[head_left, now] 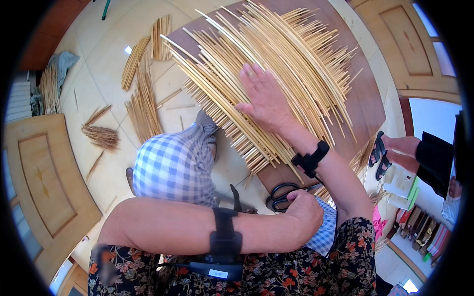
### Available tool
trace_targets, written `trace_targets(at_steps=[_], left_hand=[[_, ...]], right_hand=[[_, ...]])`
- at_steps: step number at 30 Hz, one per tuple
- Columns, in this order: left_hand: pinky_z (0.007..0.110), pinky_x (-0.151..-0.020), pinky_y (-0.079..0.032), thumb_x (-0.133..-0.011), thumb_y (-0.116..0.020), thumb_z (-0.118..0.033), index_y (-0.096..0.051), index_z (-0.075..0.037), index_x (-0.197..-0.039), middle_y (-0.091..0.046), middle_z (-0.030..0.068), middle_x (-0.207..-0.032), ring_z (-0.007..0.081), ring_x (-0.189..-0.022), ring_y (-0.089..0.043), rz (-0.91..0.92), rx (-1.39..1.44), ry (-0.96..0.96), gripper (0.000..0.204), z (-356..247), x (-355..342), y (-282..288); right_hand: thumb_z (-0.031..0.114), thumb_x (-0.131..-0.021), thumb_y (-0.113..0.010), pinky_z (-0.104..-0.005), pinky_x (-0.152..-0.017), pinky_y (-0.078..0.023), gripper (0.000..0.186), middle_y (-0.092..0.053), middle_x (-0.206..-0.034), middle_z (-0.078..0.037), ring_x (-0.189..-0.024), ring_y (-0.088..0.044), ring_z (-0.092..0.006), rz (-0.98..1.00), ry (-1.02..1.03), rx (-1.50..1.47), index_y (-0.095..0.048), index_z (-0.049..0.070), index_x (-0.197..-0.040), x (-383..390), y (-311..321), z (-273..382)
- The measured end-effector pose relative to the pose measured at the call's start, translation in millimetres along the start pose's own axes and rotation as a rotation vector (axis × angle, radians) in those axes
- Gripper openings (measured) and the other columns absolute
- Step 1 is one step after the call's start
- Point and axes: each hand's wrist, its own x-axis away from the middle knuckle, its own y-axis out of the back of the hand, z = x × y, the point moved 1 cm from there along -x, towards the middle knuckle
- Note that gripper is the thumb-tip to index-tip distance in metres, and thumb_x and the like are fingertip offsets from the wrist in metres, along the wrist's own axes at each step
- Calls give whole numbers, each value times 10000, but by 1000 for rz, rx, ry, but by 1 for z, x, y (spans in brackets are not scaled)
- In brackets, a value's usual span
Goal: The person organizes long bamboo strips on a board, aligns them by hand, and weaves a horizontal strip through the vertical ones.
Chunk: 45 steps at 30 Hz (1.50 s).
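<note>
Long pale straw-coloured plant stalks (301, 64) lie in a broad layer across a brown tabletop (368, 98), with other stalks crossing beneath them. On top of this layer my right hand (266, 96) rests flat, palm down and fingers stretched out. My left forearm crosses in front of me, and its hand (306, 214) is closed near the table's near edge. Whatever its curled fingers hold, if anything, is hidden. Just beyond that hand lie black-handled scissors (282, 196), their blades partly covered. Blue-and-white checked cloth (323, 227) shows beside the closed hand.
Stalk bundles (143, 106) and a brushy bunch (101, 135) lie on the tiled floor at left. A rounded form under checked cloth (173, 167) stands left of the table. At right is another person's sandalled foot (382, 165). Wooden doors (49, 177) stand at both sides.
</note>
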Motion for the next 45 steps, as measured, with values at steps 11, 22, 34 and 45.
trace_targets(at_steps=[11,22,34,45], left_hand=[[488,-716,-490,-850,-571,-151,-694,-46,-1060,-677,128,-1040,297,-942,-648,127,45,-44,265,2,1,-2],[382,-703,-543,-809,-602,-139,-698,-52,-936,-684,109,-930,270,-855,-680,-138,110,-28,181,45,7,10],[243,-604,-444,-957,-514,-274,-558,-43,-921,-546,31,-788,100,-702,-543,-1374,1082,661,237,230,104,-3],[392,-852,-404,-970,-362,-412,-489,28,-1139,-517,110,-1111,245,-961,-484,-1806,1196,966,489,297,82,-122]], right_hand=[[523,-849,-553,-423,-1166,-135,809,-274,-1515,-155,-1427,-192,-278,40,75,-108,-311,28,-1440,15,-19,32],[463,-880,-533,-405,-1168,-134,792,-273,-1508,-191,-1426,-188,-308,18,-260,-129,-247,10,-1463,74,61,-13],[248,-927,-532,-358,-718,-522,301,-658,-834,-143,-749,-636,-246,121,-747,-1193,-627,-37,-935,202,49,114],[227,-908,-514,-390,-881,-469,404,-631,-1105,-226,-1020,-611,-355,166,-364,-1138,-526,2,-1243,161,-37,163]])
